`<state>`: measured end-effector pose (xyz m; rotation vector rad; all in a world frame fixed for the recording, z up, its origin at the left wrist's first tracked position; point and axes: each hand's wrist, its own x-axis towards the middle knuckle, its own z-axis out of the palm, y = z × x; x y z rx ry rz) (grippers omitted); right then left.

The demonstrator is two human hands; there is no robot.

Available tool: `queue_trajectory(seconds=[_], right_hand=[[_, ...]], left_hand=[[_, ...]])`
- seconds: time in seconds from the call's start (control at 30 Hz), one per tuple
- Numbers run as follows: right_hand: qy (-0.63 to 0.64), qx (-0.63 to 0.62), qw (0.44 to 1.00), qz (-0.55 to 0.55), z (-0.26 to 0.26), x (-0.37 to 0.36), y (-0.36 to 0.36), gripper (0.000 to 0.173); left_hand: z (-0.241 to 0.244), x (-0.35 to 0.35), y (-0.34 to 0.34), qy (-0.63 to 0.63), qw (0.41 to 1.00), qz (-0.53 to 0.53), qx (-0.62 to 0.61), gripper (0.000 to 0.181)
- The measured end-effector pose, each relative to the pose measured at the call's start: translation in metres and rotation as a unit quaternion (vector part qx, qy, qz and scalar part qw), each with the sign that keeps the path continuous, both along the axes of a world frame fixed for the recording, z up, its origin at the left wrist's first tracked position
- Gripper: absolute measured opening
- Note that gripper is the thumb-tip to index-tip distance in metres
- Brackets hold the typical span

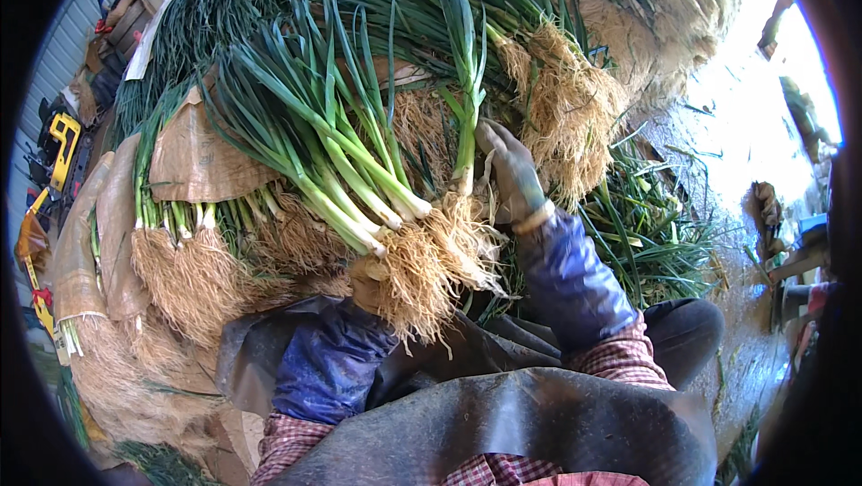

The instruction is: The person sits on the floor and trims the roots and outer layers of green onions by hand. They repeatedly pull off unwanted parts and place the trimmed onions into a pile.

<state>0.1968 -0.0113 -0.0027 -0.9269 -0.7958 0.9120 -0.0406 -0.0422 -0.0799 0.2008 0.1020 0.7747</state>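
Several long green onions with thick white stems (363,183) and a dense tangle of tan roots (414,284) lie across my gloved left hand (367,284), which is partly hidden behind the roots and grips the bunch from below. My gloved right hand (512,169) is beside a single upright green onion (466,129), its fingers near the stem and a strip of pale peeled leaf. How firmly its fingers hold anything is unclear. Blue sleeve covers are on both forearms.
More green onions with roots (572,109) lie ahead; others, partly wrapped in brown sacking (202,156), are at left. Loose green leaves (646,237) are heaped at right by the wet floor (741,129). A dark apron (512,412) covers my lap.
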Motion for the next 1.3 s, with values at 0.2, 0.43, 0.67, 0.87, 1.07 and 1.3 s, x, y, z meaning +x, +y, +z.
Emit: queue_trajectory(seconds=[0.2,0.43,0.67,0.87,1.07,1.3], right_hand=[[0.126,-0.064,0.983,0.12,-0.02,0.003,0.038,0.029],[-0.171,-0.174,0.969,-0.041,-0.009,0.01,0.014,0.035],[-0.582,0.032,0.757,-0.295,-0.003,0.018,0.003,0.02],[-0.586,0.202,0.737,-0.268,0.01,0.017,0.003,0.009],[-0.062,0.067,0.985,0.146,-0.002,0.012,-0.037,0.031],[-0.009,0.004,0.995,0.098,-0.005,0.036,-0.035,0.052]], left_hand=[[0.017,0.016,-0.01,0.01,0.998,-0.002,0.058,0.071],[0.027,0.015,-0.017,0.039,0.999,0.019,0.01,0.072],[0.025,0.018,-0.016,0.048,0.999,-0.001,0.027,0.083],[0.03,0.019,-0.017,0.026,0.999,0.021,0.023,0.083],[0.032,0.018,-0.016,0.043,0.997,0.062,0.02,0.078],[0.025,0.009,-0.014,-0.066,0.984,-0.048,-0.155,0.086]])
